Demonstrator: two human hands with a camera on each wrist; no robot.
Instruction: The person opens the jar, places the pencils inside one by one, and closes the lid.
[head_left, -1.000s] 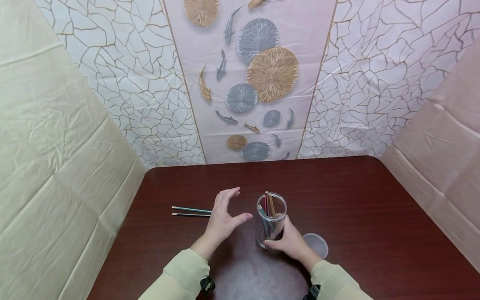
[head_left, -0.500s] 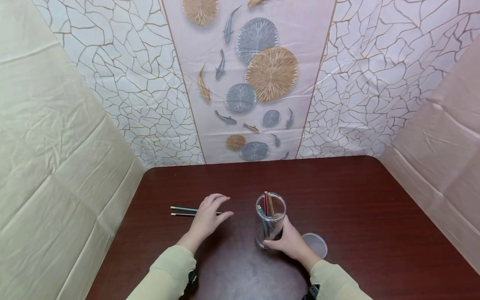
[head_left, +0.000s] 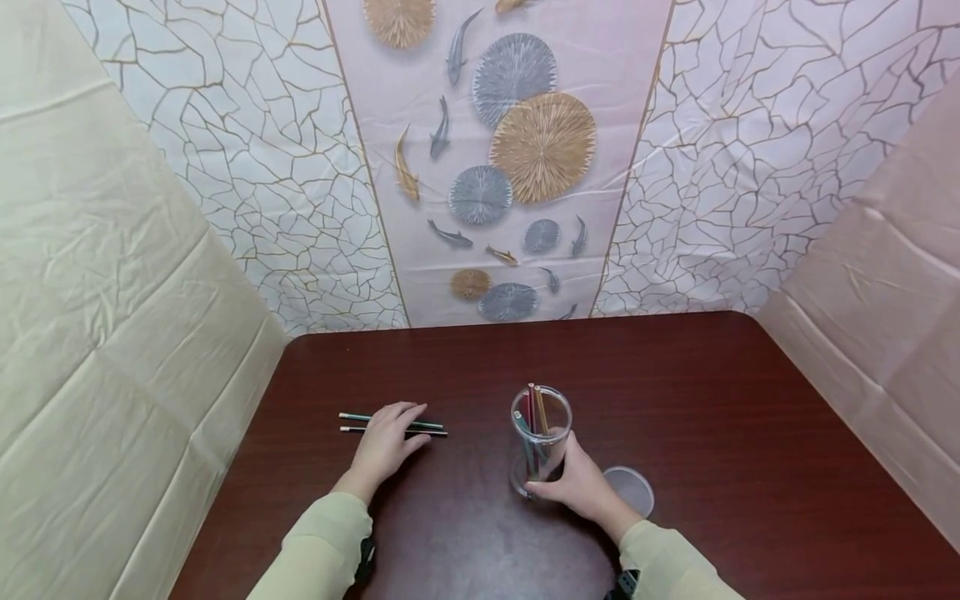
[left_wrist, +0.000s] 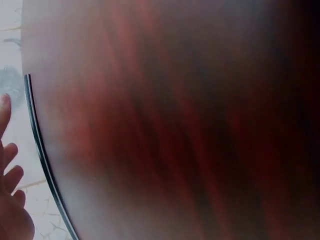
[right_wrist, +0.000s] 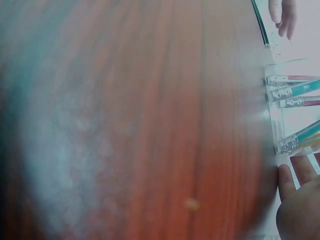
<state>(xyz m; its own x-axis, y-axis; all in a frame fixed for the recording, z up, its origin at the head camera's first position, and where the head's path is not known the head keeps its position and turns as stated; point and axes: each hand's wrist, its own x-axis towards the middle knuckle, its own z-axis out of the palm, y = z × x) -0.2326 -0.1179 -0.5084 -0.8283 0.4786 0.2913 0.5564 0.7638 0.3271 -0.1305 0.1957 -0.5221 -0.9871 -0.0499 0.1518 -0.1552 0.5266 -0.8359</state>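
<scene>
A teal pencil point(head_left: 355, 416) and a black pencil point(head_left: 354, 429) lie side by side on the left of the table. Over their middle is my left hand point(head_left: 384, 448), fingers spread and loosely bent; the left wrist view has its fingers point(left_wrist: 12, 175) apart from the dark pencil point(left_wrist: 42, 155). My right hand point(head_left: 581, 485) grips a clear cylindrical jar point(head_left: 542, 438) low on its side, thumb in front. The jar stands upright, uncapped, with several pencils point(head_left: 537, 410) inside. Through its wall, the right wrist view shows metal-banded ends of teal pencils point(right_wrist: 302, 89) and red ones.
A round translucent lid point(head_left: 632, 492) lies flat on the table just right of the jar, beside my right wrist. The dark red-brown table point(head_left: 712, 400) ends at a patterned cloth backdrop point(head_left: 510, 304), with plain cloth walls on both sides.
My left hand has moved left and down, away from the jar and over the two pencils, uncovering their right ends. The right hand and the jar have stayed in place.
</scene>
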